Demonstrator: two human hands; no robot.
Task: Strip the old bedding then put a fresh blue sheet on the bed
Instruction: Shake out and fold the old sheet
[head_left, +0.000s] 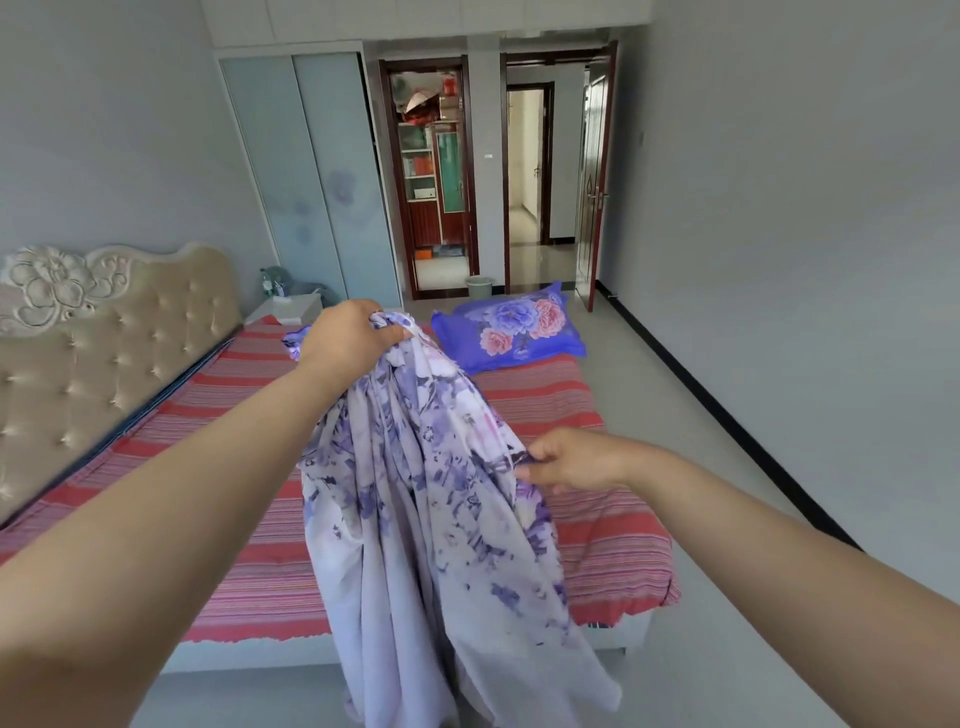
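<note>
- Head view: left hand (349, 332) fingers bunched around top of floral sheet (431, 519), lifted above bed (613, 551).
- Right hand (571, 460) pinches sheet's edge lower down.
- Blue floral pillow (511, 328) at bed's far corner.

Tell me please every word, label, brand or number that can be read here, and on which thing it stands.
No text can be read.
Boxes on the storage room shelf: any print is too small and blurred.
Bottle on the nightstand: label is blurred.
Floral sheet and pillow: flower patterns only.
</note>
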